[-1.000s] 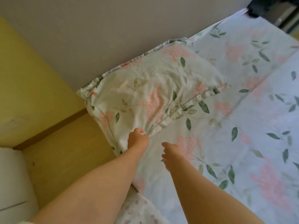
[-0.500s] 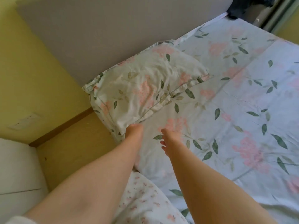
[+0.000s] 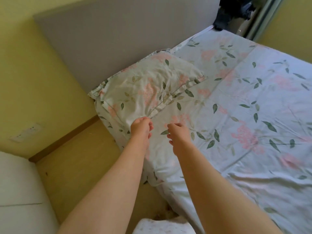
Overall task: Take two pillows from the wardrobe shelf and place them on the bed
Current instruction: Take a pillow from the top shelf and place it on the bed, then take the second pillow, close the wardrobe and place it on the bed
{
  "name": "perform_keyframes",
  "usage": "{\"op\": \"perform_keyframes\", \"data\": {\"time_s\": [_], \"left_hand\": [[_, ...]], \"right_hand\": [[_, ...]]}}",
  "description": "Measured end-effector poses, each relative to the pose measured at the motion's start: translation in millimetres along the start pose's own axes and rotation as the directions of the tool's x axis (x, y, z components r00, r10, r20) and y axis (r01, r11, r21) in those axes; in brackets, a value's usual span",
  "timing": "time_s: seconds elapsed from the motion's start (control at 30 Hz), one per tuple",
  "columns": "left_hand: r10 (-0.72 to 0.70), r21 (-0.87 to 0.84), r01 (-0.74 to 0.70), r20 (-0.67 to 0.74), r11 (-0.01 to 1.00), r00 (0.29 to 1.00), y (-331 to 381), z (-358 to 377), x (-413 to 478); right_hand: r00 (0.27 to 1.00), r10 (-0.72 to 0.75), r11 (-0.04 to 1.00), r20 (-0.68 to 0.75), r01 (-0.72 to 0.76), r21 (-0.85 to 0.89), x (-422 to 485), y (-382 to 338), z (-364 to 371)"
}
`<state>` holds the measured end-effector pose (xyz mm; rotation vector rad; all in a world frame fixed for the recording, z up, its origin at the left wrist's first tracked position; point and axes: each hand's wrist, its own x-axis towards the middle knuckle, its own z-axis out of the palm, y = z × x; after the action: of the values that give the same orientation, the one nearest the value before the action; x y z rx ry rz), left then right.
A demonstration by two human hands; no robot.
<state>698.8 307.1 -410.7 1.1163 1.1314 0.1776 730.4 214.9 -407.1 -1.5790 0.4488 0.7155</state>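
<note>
One floral pillow [image 3: 148,92] lies at the head of the bed [image 3: 253,115], its far side against the grey headboard [image 3: 126,39]. Its case matches the pale sheet with pink flowers and green leaves. My left hand [image 3: 141,128] hovers at the pillow's near corner with fingers loosely curled, holding nothing. Just to its right, my right hand [image 3: 179,134] hangs over the sheet, fingers apart and empty. No second pillow is in view.
Wooden floor [image 3: 76,157] runs along the bed's left side beneath a yellow wall with a socket plate [image 3: 25,132]. White furniture [image 3: 16,191] stands at the lower left. Dark things [image 3: 233,12] and a door frame [image 3: 263,17] lie beyond the bed's far corner.
My left hand has come off the pillow's near corner and both hands have drawn back a little. The view has pulled away, showing more of the bed and floor.
</note>
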Motion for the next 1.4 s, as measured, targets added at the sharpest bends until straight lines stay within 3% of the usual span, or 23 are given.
{"op": "perform_keyframes", "data": {"time_s": [0.1, 0.3, 0.5, 0.63, 0.87, 1.13, 1.4], "left_hand": [[0.043, -0.052, -0.041, 0.033, 0.998, 0.999, 18.2, -13.9, -25.5], [0.37, -0.114, -0.371, -0.038, 0.921, 0.928, 86.8, -40.4, -78.3], [0.604, -0.052, -0.613, -0.127, 0.788, 0.787, 140.7, -54.5, -143.6], [0.711, 0.04, -0.72, -0.201, 0.693, 0.674, 160.0, -67.9, -191.6], [0.829, 0.271, -0.805, -0.37, 0.528, 0.419, 147.6, -99.2, -268.5], [0.817, 0.452, -0.803, -0.571, 0.39, 0.075, 109.8, -163.6, -393.4], [0.696, 0.64, -0.654, -0.679, 0.403, -0.235, 59.2, -246.4, -527.1]], "right_hand": [[0.981, -0.188, 0.981, 0.043, 0.19, -0.03, -32.0, -26.8, 0.1], [0.874, -0.434, 0.9, 0.218, 0.431, 0.065, -90.5, -93.6, 15.0], [0.679, -0.641, 0.733, 0.358, 0.68, 0.022, -139.6, -146.3, 5.8], [0.544, -0.689, 0.65, 0.479, 0.756, 0.076, -171.9, -169.3, 1.2], [0.352, -0.666, 0.627, 0.658, 0.742, 0.237, -232.3, -165.1, 10.3], [0.034, -0.564, 0.653, 0.825, 0.631, 0.42, -344.4, -122.8, 22.1], [-0.254, -0.456, 0.752, 0.853, 0.404, 0.521, -488.3, -54.1, 24.1]]}}
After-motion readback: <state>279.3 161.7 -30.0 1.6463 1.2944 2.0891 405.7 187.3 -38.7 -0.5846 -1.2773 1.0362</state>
